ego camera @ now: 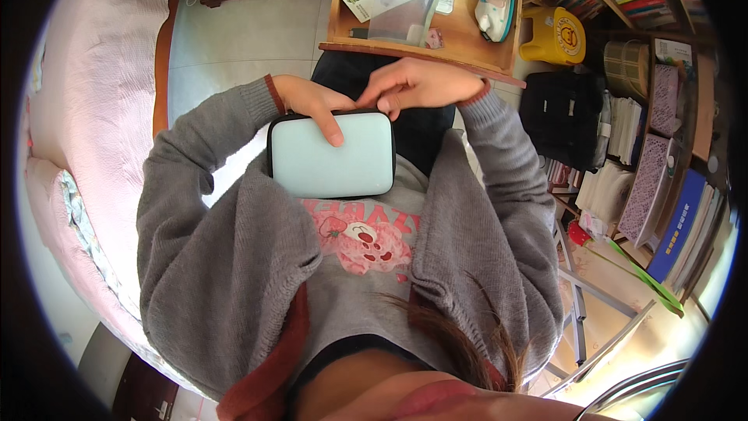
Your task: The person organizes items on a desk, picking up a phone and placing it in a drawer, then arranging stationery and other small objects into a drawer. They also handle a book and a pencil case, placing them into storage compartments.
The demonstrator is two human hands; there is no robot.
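A pale mint, rounded rectangular case (333,166) with a black zippered edge rests close against my middle, above my lap. My left hand (315,100) holds it at the far edge, thumb laid across the top face and the other fingers mostly hidden behind. At the far right part of the same edge is my right hand (418,83), index finger and thumb bent down to the black rim. Whether those fingertips pinch a zipper pull is hidden. The case looks closed.
Beyond my knees a wooden drawer (342,47) is pulled out, holding a clear plastic folder (403,9) and a white pouch (497,3). A bed (105,70) lies left. On the right are a yellow stool (540,35), a black bag (561,120) and shelves with a blue binder (678,228).
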